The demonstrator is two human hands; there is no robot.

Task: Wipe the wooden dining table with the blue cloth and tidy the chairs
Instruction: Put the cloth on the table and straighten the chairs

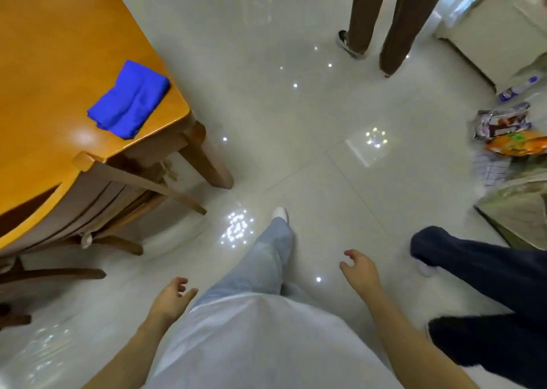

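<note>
Two empty hands hang low in front of me: my left hand point(171, 295) and my right hand point(359, 270). Each grip is slack, with the fingers apart and a little curled, holding nothing. Under them is a glossy tiled floor point(296, 122).

Just ahead on my left, a wooden chair point(133, 178) is tucked in with its top rail close against the edge of the bench point(59, 48). Whether the two touch I cannot tell. I judge the chair stiff and fairly weighty, so that top rail is where I would take hold to shift it.

Beyond it, the blue cloth point(130, 100) lies folded on the bench near the rounded corner, a little inside the edge and well apart from both hands. It looks soft, light and limp. Pinched by one corner it would likely sag and fall open, so I would lay my whole grip over the thick fold and press down with a flat palm. The bench top shines, so I expect the cloth to glide easily.

Farthest off, someone in brown trousers point(359, 10) stands on the floor.
</note>
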